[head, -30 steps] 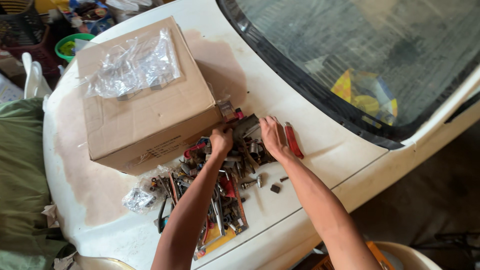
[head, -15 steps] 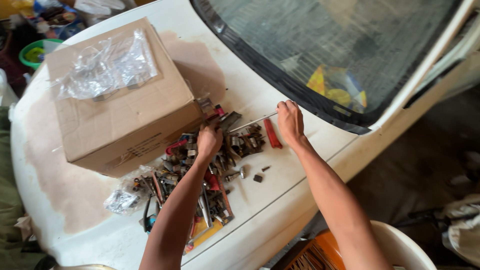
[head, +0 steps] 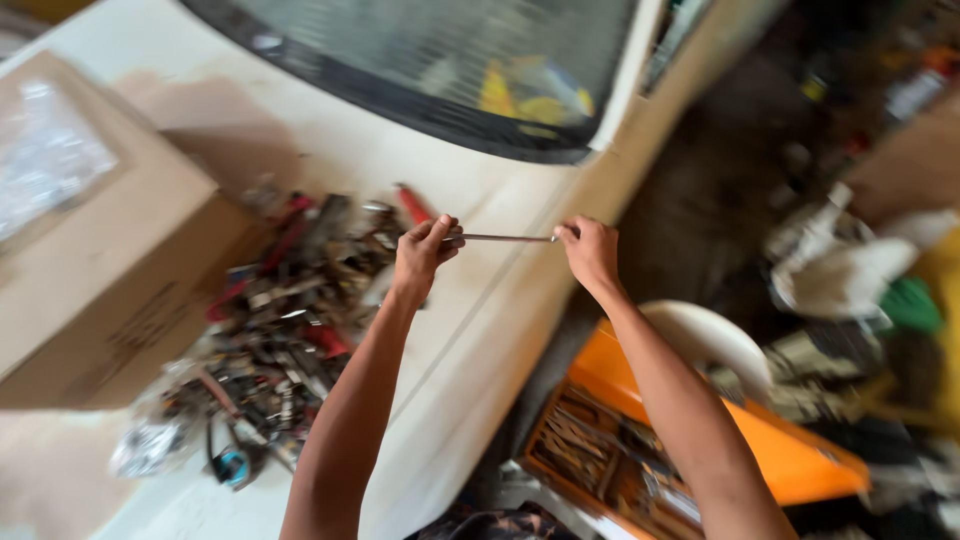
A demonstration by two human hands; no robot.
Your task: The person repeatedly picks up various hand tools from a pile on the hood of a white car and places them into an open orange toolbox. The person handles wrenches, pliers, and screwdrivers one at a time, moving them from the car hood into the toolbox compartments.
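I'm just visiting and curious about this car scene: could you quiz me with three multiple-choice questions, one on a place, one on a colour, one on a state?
1. Where is the tool pile?
A. on the white car body
B. in the orange box
C. on the floor

2. What colour is the toolbox below the right arm?
A. blue
B. orange
C. grey

3. How is the thin metal rod held?
A. lying loose on the pile
C. by one hand only
B. by both hands, one at each end

Answers:
1 A, the pile sits beside the cardboard box on the car.
2 B, its walls are orange.
3 B, the left hand and right hand pinch its ends.
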